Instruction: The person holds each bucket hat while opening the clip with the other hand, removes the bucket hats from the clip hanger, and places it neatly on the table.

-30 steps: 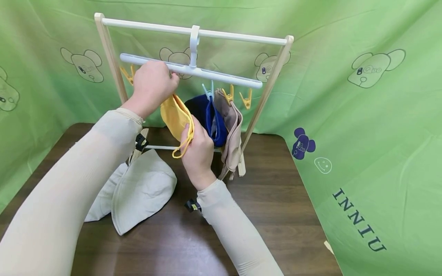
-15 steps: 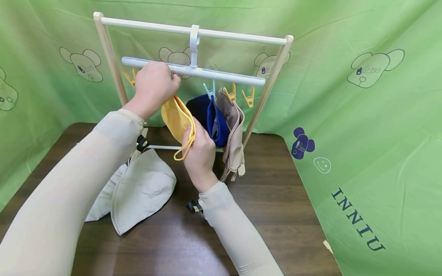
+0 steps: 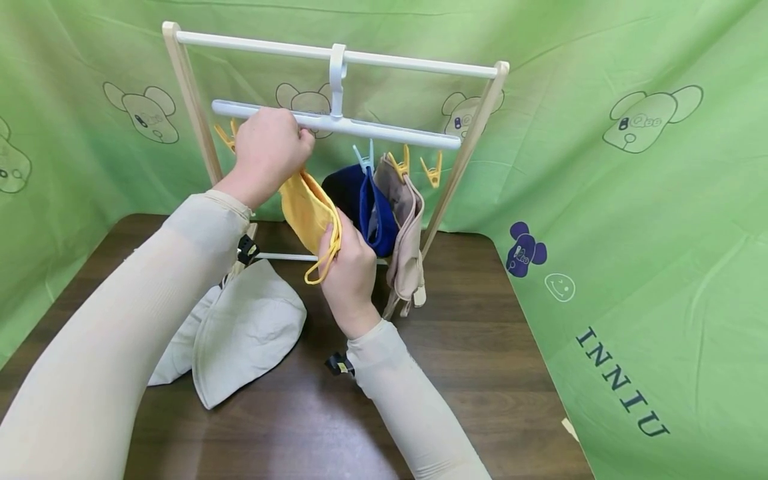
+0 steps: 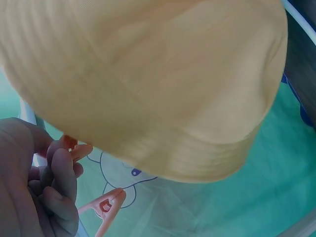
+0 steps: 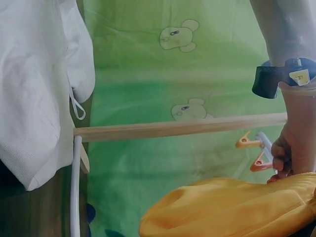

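A yellow bucket hat with a thin yellow cord is stretched between my two hands under the white hanger bar. My left hand is up at the bar. Its fingers pinch an orange-yellow clothespin at the brim's edge, in the left wrist view; whether the clothespin bites the cloth I cannot tell. Lower down, my right hand grips the hat's other end with the thumb over the cord. Close to the right hand hang a navy hat on a light blue clothespin and a beige hat on a yellow one.
The hanger hooks onto a wooden rack's white rail. Unused yellow clothespins dangle at its right end and left end. A pale grey hat lies on the brown table at left. Green printed cloth surrounds everything.
The hanger has swung slightly right with its hats and clothespins. My right hand has drawn the yellow hat's lower end a little down and right. The left hand keeps nearly the same place.
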Tool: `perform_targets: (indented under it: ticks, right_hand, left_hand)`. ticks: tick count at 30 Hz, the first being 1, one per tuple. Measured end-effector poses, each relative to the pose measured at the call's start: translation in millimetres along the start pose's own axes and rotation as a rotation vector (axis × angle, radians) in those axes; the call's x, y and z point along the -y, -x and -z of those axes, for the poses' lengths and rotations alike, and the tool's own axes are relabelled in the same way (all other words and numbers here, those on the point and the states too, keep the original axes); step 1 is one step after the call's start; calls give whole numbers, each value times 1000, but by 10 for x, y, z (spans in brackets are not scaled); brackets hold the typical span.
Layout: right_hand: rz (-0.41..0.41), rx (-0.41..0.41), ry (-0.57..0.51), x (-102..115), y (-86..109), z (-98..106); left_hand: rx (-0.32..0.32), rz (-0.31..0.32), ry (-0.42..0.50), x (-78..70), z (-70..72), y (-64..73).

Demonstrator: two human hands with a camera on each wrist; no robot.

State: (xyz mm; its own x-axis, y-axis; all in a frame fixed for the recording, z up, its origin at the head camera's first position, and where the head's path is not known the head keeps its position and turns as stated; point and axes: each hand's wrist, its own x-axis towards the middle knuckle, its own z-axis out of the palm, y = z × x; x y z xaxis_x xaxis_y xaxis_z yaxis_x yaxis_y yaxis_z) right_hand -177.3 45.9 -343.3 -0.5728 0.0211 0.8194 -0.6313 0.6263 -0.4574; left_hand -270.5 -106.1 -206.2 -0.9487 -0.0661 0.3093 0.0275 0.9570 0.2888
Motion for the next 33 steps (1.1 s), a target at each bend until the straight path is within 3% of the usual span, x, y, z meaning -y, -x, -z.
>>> perform_targets:
  ticks: [12, 23, 33]
  right_hand:
    - [-33, 22, -24, -91, 6, 13]
    - [-51, 26, -25, -124, -11, 29]
    - [-32, 31, -24, -152, 21, 31]
  left_hand:
    - [14, 27, 10, -6, 6, -4]
    - [86, 98, 68, 55, 53, 9]
    - [44, 101, 127, 156, 46, 55]
